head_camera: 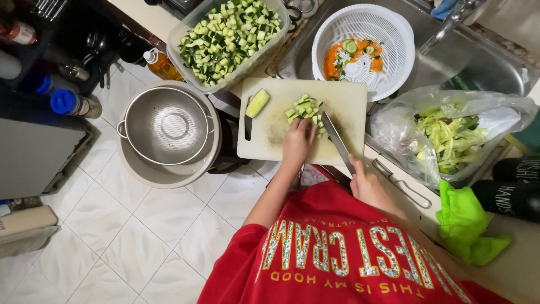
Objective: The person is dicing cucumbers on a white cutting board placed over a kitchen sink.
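On the white cutting board [343,98], the diced cucumber pile [304,108] sits near the middle, and the left hand [298,141] presses flat on it, fingers together. Just right of that pile, the knife [336,141] angles down, right hand [367,184] clamped on its handle. A cucumber half [257,103] lies toward the board's left edge. Beyond the board: a full tub [230,36] and a white colander [363,49].
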